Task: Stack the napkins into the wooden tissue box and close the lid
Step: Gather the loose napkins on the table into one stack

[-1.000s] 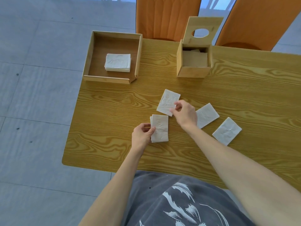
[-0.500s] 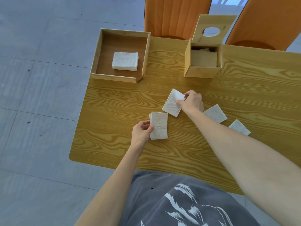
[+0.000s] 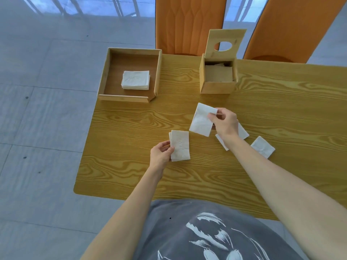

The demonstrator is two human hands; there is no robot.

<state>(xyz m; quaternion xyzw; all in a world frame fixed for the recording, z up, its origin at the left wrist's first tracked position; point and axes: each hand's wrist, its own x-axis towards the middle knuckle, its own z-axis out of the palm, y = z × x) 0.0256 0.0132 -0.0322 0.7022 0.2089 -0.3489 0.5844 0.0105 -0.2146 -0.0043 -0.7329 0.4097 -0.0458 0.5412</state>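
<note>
Low in the frame's middle, the left hand (image 3: pixel 161 153) is pinching the left edge of a small napkin pile (image 3: pixel 179 145) lying on the desk (image 3: pixel 131 166), seemingly steadying it as a collecting stack. Just above and to the right, the right hand (image 3: pixel 224 122) is gripping one loose napkin (image 3: pixel 201 120) by its upper corner between thumb and fingers, lifted clear for carrying over. Two more napkins (image 3: pixel 262 147) are lying right of centre, one partly under the wrist. Farther up, the wooden tissue box (image 3: pixel 217 87) is standing with its lid (image 3: pixel 225 44) raised, ready for filling, and a tray (image 3: pixel 129 98) at upper left is holding another pile.
</note>
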